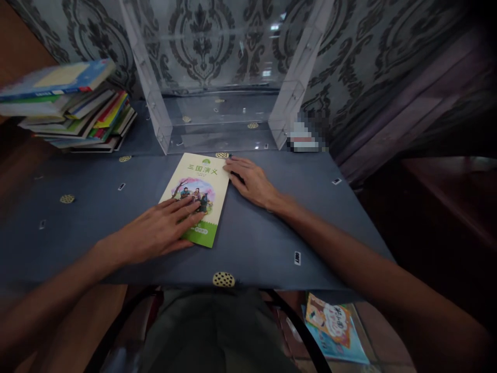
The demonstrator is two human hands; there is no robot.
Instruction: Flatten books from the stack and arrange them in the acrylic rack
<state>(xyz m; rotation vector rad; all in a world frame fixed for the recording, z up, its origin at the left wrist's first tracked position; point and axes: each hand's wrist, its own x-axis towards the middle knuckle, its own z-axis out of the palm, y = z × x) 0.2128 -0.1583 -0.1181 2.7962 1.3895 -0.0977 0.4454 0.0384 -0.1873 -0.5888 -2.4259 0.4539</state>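
Note:
A closed book (202, 182) with a cream and green cover lies on the blue cloth-covered table, its title in green characters above a picture of several figures. My left hand (165, 223) rests flat across the lower left of the cover, fingers stretched out over the picture. Beside the upper right corner is my right hand (250, 181), its fingertips at the book's edge and its fingers extended. Neither hand is wrapped round the book.
A clear acrylic shelf (223, 134) with white side panels stands behind the book. On the left rises an uneven stack of books (83, 114). A blurred-out object (305, 135) sits right of the shelf. More books (336, 329) lie on the floor, below the table's front edge.

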